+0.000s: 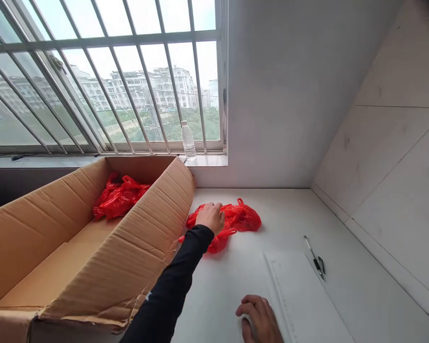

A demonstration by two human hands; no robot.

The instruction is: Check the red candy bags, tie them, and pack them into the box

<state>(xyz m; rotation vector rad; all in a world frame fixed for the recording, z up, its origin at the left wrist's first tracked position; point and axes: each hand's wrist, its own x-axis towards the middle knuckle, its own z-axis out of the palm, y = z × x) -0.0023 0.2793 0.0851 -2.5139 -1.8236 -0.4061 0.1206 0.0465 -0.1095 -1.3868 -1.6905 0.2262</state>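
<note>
My left hand [210, 217], below a black sleeve, reaches into a pile of red plastic bags [243, 218] on the white table beside a cardboard box. Its fingers curl down and look closed on one red bag, though the hand itself covers the fingertips. In front of it lies another red bag [219, 243] with its handle sticking out to the right. My right hand [260, 320] rests low on the table, fingers loosely bent and apart, holding nothing. A flat white pad or sheet [307, 290] lies just right of it.
The large open cardboard box [143, 238] fills the left side, with red plastic bags [119, 196] at its far end. A clear bottle [188, 141] stands on the sill by the barred window. A pen [312, 255] and its cap [321, 265] lie near the right wall.
</note>
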